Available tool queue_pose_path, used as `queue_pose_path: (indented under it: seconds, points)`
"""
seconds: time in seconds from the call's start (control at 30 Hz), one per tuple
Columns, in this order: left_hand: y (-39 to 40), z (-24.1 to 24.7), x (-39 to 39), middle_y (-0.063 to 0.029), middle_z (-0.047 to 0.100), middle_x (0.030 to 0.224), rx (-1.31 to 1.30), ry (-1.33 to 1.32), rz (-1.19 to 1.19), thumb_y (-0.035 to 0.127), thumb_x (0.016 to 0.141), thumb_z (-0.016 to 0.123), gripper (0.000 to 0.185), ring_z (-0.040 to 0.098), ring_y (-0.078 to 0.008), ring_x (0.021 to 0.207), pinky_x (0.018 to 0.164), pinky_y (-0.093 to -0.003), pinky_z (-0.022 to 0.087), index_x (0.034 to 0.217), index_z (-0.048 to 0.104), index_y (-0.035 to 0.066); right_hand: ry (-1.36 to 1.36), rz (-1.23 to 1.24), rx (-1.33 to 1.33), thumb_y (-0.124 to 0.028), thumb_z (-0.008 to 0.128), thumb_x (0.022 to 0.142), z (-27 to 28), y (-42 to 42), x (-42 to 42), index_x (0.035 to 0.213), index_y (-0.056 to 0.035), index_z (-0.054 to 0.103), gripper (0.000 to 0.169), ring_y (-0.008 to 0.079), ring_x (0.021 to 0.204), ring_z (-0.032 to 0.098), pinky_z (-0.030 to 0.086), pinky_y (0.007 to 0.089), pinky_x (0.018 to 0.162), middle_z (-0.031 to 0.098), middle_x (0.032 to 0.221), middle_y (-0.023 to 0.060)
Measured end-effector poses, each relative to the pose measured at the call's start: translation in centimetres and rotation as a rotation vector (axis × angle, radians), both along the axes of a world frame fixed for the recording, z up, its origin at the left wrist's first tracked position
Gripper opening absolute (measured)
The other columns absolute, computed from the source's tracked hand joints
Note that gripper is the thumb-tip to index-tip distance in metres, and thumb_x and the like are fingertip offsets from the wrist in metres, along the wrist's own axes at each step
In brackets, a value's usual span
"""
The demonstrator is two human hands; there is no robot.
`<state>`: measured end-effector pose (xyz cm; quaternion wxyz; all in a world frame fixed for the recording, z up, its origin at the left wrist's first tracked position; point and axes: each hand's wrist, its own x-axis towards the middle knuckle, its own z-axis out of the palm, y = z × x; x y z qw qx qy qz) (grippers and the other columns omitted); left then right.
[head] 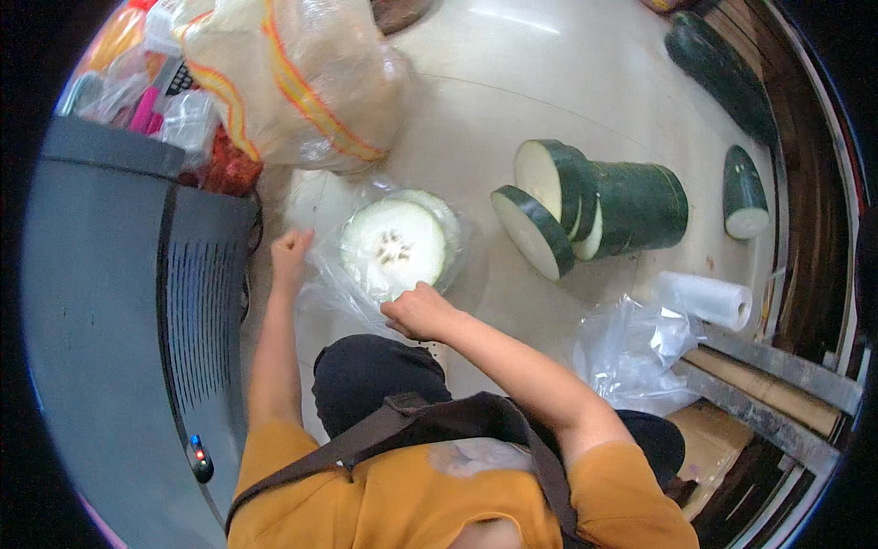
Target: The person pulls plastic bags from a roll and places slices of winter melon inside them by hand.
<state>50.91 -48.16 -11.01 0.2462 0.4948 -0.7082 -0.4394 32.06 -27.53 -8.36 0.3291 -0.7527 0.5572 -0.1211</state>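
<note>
Round winter melon slices [393, 241], pale with a seedy centre, lie in a clear plastic bag [336, 281] on the floor. My left hand [291, 255] is closed on the bag's left edge, a little apart from the slices. At their lower edge my right hand [420, 312] is closed on the bag's near edge. To the right lies a large dark green cut winter melon [638, 206], with several thick slices at its left end. One cut slice [529, 232] leans in front of them.
A large woven plastic sack [329, 75] stands beyond the bag. A grey ribbed cabinet [110, 288] is at left. At right are a whole dark melon [720, 75], a melon end piece [745, 195], a plastic bag roll [706, 300], loose clear bags [624, 357] and metal bars [768, 425].
</note>
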Motion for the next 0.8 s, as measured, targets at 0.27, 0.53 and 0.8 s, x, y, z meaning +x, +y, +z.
queue_pose_path:
  seconds: [0.27, 0.53, 0.8]
  points:
    - [0.5, -2.6, 3.1, 0.0036, 0.043, 0.067, -0.077, -0.074, 0.087, 0.017, 0.085, 0.051, 0.024, 0.041, -0.0086, 0.063, 0.059, -0.024, 0.035, 0.064, 0.047, 0.006, -0.08, -0.154, -0.012, -0.021, 0.06, 0.073, -0.1, 5.5, -4.4, 0.098, -0.0094, 0.052, 0.029, 0.0264, 0.085, 0.055, 0.041, 0.0383, 0.073, 0.054, 0.087, 0.0102]
    - [1.9, 11.8, -5.2, -0.0029, 0.044, 0.073, -0.318, 0.429, -0.274, 0.003, 0.084, 0.046, 0.014, 0.04, -0.0108, 0.068, 0.067, -0.0226, 0.034, 0.071, 0.044, 0.002, 0.66, -0.698, 0.808, -0.021, 0.059, 0.07, 3.1, 31.5, -27.8, 0.09, -0.0041, 0.06, 0.026, 0.0322, 0.088, 0.057, 0.046, 0.0421, 0.072, 0.06, 0.092, 0.0156]
    - [8.0, 18.7, -18.7, -0.0076, 0.044, 0.067, -0.653, 0.219, -0.847, -0.008, 0.068, 0.056, 0.015, 0.044, -0.0175, 0.064, 0.059, -0.0248, 0.034, 0.07, 0.044, 0.001, 0.568, -1.487, 0.053, -0.027, 0.071, 0.059, -3.6, 42.5, -30.7, 0.087, -0.0069, 0.06, 0.036, 0.0282, 0.099, 0.05, 0.04, 0.0374, 0.085, 0.055, 0.101, 0.0116]
